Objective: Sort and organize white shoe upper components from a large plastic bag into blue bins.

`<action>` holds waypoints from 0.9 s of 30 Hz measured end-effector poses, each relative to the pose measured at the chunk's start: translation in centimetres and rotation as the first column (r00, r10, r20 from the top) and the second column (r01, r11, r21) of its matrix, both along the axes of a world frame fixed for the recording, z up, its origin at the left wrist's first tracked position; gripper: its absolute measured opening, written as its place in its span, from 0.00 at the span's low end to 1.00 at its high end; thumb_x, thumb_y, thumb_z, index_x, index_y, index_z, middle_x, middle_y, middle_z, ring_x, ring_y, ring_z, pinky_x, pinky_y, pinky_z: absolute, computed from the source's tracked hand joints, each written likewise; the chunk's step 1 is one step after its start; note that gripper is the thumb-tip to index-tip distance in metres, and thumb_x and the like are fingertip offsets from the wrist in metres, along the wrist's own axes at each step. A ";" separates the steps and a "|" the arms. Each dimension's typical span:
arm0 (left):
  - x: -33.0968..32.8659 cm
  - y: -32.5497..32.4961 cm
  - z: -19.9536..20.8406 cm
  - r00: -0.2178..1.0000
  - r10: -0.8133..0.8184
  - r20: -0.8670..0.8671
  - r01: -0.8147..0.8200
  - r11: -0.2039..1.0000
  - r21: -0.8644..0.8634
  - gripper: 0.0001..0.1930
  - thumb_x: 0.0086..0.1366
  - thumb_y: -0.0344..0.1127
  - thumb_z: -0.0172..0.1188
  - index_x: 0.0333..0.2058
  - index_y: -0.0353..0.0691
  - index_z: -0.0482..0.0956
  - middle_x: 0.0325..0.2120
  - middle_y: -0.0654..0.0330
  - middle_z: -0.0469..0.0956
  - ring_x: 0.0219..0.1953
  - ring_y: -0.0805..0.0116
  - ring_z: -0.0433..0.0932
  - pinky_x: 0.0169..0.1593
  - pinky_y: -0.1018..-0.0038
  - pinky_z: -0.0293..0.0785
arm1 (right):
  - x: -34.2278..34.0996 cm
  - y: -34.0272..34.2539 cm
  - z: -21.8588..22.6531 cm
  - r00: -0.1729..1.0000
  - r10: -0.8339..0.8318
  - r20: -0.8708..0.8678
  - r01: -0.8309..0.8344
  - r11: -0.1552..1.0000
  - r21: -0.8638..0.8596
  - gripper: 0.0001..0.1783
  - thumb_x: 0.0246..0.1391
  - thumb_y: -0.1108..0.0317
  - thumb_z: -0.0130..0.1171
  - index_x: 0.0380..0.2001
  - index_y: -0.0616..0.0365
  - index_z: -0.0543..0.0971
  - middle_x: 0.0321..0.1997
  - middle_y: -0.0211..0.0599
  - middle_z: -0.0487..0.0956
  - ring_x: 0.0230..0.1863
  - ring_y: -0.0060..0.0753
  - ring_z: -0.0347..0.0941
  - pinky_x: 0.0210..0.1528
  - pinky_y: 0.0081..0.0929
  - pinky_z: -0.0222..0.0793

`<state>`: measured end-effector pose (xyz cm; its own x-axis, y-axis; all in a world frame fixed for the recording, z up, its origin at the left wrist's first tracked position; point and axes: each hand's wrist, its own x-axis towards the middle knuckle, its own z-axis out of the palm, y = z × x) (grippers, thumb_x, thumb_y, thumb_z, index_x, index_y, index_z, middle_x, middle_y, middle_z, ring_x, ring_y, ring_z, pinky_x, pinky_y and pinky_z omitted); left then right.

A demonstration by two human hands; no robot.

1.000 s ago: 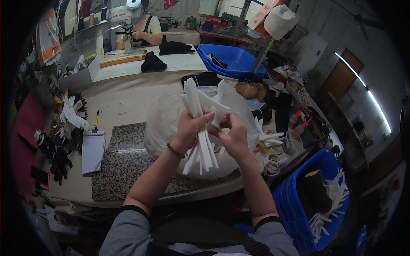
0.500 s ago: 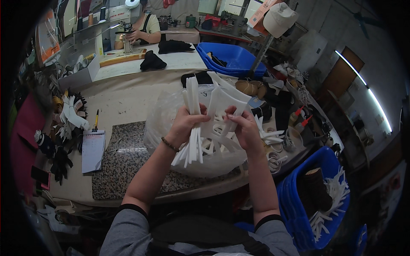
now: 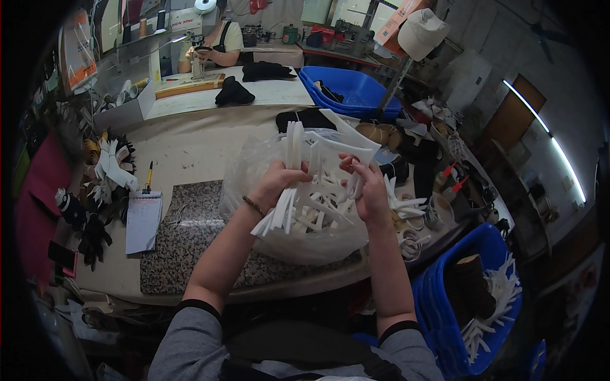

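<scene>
A bundle of flat white strips (image 3: 279,216) is gripped in my left hand (image 3: 274,183), fanned out below the fist and sticking up above it. My right hand (image 3: 372,190) pinches a wider, curved white strip (image 3: 346,147), which spans the gap between both hands. What the strips are made of, I cannot tell. Beneath both hands lies an open clear plastic bag (image 3: 311,253) holding many more white pieces.
A speckled stone slab (image 3: 184,254) and a notepad (image 3: 141,222) with a pen (image 3: 150,173) lie to the left. Blue tubs (image 3: 438,305) stand at lower right, holding white strips. Far back, a person works at a sewing machine (image 3: 197,63) beside black fabric pieces (image 3: 234,93).
My right hand has shifted slightly to the right and its fingers have changed position on the curved strip. The left-hand bundle is tilted a little more. The whole view has shifted slightly.
</scene>
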<state>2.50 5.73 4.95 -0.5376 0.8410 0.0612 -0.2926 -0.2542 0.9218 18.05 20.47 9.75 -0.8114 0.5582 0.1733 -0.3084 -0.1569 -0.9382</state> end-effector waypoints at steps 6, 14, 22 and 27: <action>-1.1 1.5 -0.4 0.996 0.003 -0.091 0.000 0.999 0.034 0.08 0.49 0.24 0.65 0.30 0.36 0.77 0.30 0.62 0.77 0.33 0.72 0.76 0.38 0.73 0.72 | 0.6 0.3 0.9 0.987 0.160 0.000 -0.160 0.986 0.048 0.11 0.58 0.69 0.49 0.39 0.60 0.79 0.43 0.32 0.79 0.39 0.23 0.70 0.43 0.24 0.66; 0.4 1.9 2.3 0.997 -0.006 -0.076 0.014 0.993 0.117 0.07 0.51 0.23 0.63 0.30 0.36 0.77 0.28 0.61 0.77 0.30 0.73 0.77 0.36 0.76 0.73 | -0.9 0.5 -0.1 0.986 0.152 0.064 -0.164 0.942 0.292 0.10 0.58 0.67 0.54 0.39 0.61 0.78 0.42 0.38 0.79 0.44 0.25 0.73 0.48 0.26 0.68; 1.9 0.9 4.7 0.984 0.017 -0.179 0.004 0.993 0.116 0.08 0.53 0.23 0.65 0.32 0.34 0.77 0.29 0.60 0.78 0.31 0.73 0.78 0.36 0.75 0.75 | -0.8 -2.3 1.6 0.978 -0.190 0.087 0.101 0.795 0.598 0.16 0.53 0.63 0.65 0.37 0.67 0.80 0.31 0.36 0.81 0.35 0.23 0.76 0.36 0.26 0.72; 3.8 -0.5 6.1 0.972 -0.190 -0.137 0.211 0.963 0.165 0.14 0.55 0.21 0.61 0.41 0.35 0.73 0.35 0.60 0.77 0.39 0.71 0.77 0.44 0.75 0.73 | 2.0 -0.3 3.6 0.915 -0.226 -0.335 0.404 0.505 0.763 0.12 0.55 0.67 0.61 0.38 0.65 0.81 0.29 0.37 0.82 0.28 0.22 0.76 0.32 0.23 0.70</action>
